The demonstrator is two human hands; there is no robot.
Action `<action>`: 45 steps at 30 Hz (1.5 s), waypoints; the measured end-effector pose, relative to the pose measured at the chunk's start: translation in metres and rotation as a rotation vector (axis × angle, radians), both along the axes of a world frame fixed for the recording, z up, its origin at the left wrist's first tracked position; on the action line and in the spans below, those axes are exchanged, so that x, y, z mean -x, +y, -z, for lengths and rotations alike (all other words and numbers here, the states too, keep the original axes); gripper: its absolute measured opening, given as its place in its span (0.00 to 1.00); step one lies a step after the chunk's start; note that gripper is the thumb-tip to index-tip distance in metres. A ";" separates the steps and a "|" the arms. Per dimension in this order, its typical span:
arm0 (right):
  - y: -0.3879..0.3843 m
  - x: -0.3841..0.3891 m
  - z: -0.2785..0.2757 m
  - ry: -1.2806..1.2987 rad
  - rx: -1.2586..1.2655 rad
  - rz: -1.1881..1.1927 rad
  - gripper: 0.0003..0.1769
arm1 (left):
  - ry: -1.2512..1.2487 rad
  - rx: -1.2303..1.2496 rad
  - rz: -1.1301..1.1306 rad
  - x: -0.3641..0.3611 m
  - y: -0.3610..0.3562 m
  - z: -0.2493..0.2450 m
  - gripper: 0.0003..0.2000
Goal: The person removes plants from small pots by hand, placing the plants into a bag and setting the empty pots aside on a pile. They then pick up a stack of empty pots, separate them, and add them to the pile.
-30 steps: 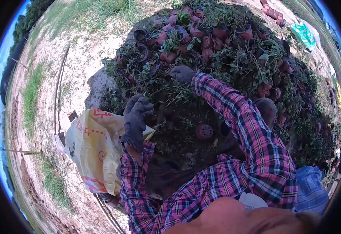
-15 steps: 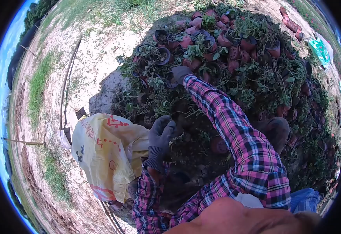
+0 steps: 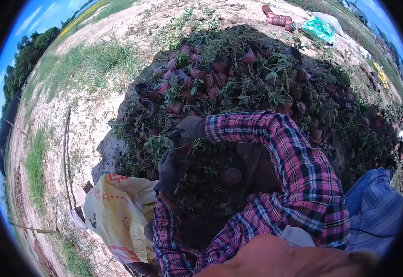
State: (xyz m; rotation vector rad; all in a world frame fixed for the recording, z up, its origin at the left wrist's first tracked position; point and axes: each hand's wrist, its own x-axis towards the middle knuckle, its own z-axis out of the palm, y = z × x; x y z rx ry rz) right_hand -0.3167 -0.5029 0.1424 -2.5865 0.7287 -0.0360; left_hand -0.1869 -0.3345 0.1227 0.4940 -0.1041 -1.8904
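Note:
My right hand, in a dark grey glove, grips a reddish-brown plant pot with its fingers at the upper side. My left hand, gloved alike, is closed against the lower left of that pot; its fingers are partly in shade. Leafy stems hang out just left of the pot. Beside my left wrist stands a yellowish woven sack with red print, its mouth toward me. Beyond both hands rises a heap of reddish pots tangled with wilting green plants.
One pot lies bottom-up on the shaded ground in front of me. Stacked pots and a green-and-white bag sit at the far right. A long stick lies on the pale soil to the left. Blue striped cloth is at my right.
My right hand has drawn back from the heap toward me, with a pot in it. My left hand has left the sack's edge and come up to the pot. The view has tilted up.

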 end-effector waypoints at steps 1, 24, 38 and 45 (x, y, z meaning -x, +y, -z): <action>0.004 0.008 0.004 0.024 0.062 -0.024 0.15 | -0.234 0.030 0.098 0.003 0.000 -0.012 0.14; 0.049 0.039 0.034 0.138 -0.116 -0.038 0.13 | -1.393 -0.027 -0.149 0.018 0.018 0.077 0.12; 0.055 0.036 0.027 0.085 -0.137 -0.036 0.13 | -1.208 -0.024 -0.267 -0.011 0.021 0.066 0.05; 0.028 0.017 0.063 -0.290 -0.723 0.218 0.14 | -0.640 0.137 -0.312 0.019 0.032 -0.032 0.21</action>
